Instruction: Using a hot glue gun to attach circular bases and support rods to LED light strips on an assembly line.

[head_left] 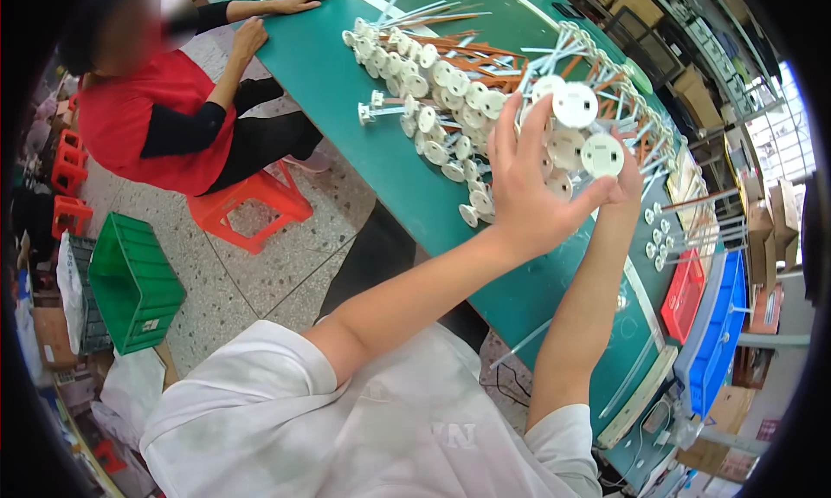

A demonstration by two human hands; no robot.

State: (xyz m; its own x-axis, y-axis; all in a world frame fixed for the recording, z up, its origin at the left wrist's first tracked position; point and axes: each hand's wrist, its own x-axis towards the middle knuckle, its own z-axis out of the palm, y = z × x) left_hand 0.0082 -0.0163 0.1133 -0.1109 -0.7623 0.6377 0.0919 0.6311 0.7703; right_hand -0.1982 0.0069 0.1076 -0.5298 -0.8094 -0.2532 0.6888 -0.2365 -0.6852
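Above the green table (511, 277), a bunch of white round discs (575, 106), some with a small dark square hole, is held between my two hands. My left hand (530, 190) curves round the left side of the bunch, fingers up and thumb stretched across the front. From the right, my right hand (629, 184) closes on the same bunch, its fingers partly hidden behind the discs. Just beyond my left hand lies a long heap of similar white discs (415, 86) on thin pale and orange stems (472, 54).
A person in a red top (169, 126) sits on a red stool (247, 205) at the table's left edge. On the right stand a red tray (684, 297) and a blue bin (720, 346). A green crate (130, 286) rests on the floor at left.
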